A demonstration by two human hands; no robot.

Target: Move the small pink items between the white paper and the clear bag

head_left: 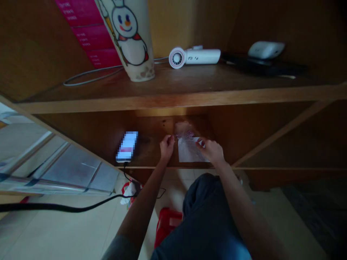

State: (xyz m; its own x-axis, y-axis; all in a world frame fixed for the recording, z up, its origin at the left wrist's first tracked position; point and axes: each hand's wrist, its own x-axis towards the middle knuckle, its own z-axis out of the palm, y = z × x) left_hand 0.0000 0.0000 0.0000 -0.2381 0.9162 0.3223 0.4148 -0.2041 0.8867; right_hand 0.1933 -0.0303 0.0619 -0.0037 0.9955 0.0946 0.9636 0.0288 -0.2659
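On the lower wooden shelf lies a white sheet [186, 151], thin and slightly see-through. A crumpled clear plastic piece [184, 129] is spread at its far edge. My left hand [167, 146] is closed just left of the sheet, its thumb and fingers pinched together near the plastic's edge. What the pinch holds is too small to name. Over the sheet's right side is my right hand [212, 150], its thumb and forefinger curled together in a pinch. Whatever sits between those fingertips is hard to make out.
A lit phone [127, 146] with a black cable [103, 202] rests at the lower shelf's left. The upper shelf [173, 97] overhangs my hands, bearing a snowman cup [132, 43], a white handheld fan [195, 56] and a white mouse-like object [265, 49]. A red stool [166, 222] stands below.
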